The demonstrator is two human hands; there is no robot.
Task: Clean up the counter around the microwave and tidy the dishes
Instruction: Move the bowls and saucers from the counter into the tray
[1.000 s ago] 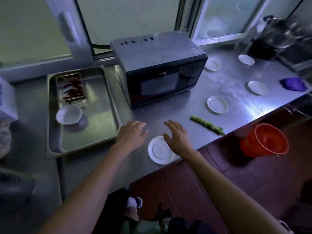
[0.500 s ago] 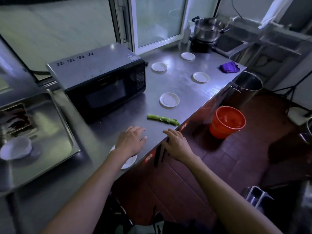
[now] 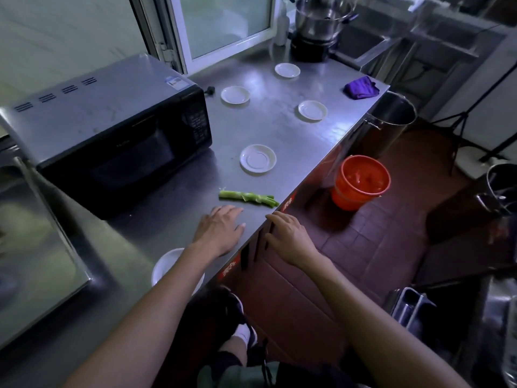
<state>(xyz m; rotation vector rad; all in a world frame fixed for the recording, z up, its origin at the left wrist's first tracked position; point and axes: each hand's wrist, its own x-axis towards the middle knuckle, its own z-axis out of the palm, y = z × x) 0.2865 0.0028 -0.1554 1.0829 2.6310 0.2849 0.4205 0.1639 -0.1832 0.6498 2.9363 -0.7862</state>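
Note:
A black and silver microwave (image 3: 117, 130) stands on the steel counter (image 3: 279, 130). Several small white saucers lie on the counter: one (image 3: 258, 159) right of the microwave, others farther back (image 3: 235, 94), (image 3: 312, 110), (image 3: 287, 70). Another saucer (image 3: 167, 266) sits at the counter's front edge, partly under my left forearm. A green vegetable stalk (image 3: 249, 198) lies just beyond my fingers. My left hand (image 3: 219, 229) hovers flat over the counter, empty. My right hand (image 3: 289, 236) is past the counter edge, fingers spread, holding nothing. A purple cloth (image 3: 361, 87) lies at the far right corner.
A steel tray (image 3: 36, 247) fills the left. On the floor to the right stand an orange bucket (image 3: 359, 182) and a tall steel pot (image 3: 389, 121). A pot on a burner (image 3: 319, 26) stands at the counter's far end by the window.
The view has swung right along the counter. Both hands have moved right past the front saucer, which now lies under my left forearm; the left hand is close to the green stalk.

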